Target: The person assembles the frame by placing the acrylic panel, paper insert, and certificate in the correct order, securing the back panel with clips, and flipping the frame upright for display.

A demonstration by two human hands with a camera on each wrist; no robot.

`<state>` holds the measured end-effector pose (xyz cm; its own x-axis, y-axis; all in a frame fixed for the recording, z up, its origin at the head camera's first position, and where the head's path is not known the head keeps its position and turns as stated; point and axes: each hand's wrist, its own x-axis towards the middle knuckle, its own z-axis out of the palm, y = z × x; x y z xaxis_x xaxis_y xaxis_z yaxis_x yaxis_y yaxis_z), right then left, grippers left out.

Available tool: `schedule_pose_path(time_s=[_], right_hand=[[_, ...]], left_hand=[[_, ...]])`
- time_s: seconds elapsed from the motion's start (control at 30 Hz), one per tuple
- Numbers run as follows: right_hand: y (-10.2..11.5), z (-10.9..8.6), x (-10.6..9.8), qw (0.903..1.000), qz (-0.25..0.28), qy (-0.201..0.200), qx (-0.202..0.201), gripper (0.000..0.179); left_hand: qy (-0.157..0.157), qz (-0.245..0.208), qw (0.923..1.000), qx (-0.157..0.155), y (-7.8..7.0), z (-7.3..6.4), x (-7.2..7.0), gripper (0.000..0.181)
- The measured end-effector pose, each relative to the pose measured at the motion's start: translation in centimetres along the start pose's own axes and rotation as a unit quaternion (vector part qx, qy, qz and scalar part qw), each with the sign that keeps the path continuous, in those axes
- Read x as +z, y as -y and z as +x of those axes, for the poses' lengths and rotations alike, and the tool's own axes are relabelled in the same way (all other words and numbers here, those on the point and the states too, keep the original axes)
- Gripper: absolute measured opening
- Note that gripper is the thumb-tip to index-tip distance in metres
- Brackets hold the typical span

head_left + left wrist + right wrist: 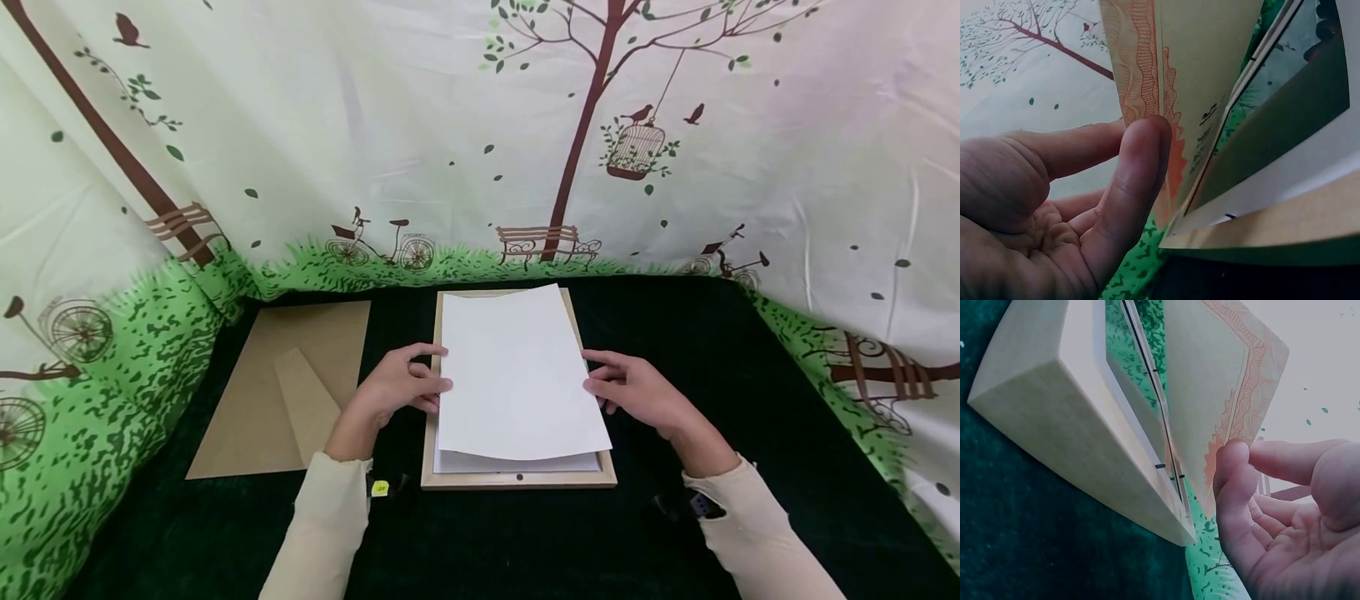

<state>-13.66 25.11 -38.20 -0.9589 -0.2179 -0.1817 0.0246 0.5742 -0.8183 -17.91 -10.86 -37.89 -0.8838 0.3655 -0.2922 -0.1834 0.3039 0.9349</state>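
A sheet of paper (517, 375), blank white on its upper side, is held over a light wooden picture frame (555, 481). Its underside has an orange patterned border, seen on the certificate-like sheet (1138, 56) in the left wrist view and in the right wrist view. My left hand (397, 382) pinches the left edge between thumb and fingers. At the opposite edge, my right hand (637, 392) pinches the sheet the same way. The near end of the sheet is raised, with a white layer (517, 462) visible inside the frame below. The frame lies flat on the dark cloth.
To the left lies a brown backing board (240, 408) with a stand leg (303, 400) on it. Dark green cloth (525, 542) covers the table. A printed curtain (420, 125) with trees, benches and bicycles hangs behind and at both sides.
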Motion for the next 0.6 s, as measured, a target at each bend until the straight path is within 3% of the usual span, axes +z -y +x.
schedule_pose_path(time_s=[0.6], right_hand=[[0.21,0.17,0.42,0.9986,0.029,0.004,0.043,0.06]], left_hand=[[-0.015,0.01,0.9991,-0.038,0.86,0.38,-0.19,0.054]])
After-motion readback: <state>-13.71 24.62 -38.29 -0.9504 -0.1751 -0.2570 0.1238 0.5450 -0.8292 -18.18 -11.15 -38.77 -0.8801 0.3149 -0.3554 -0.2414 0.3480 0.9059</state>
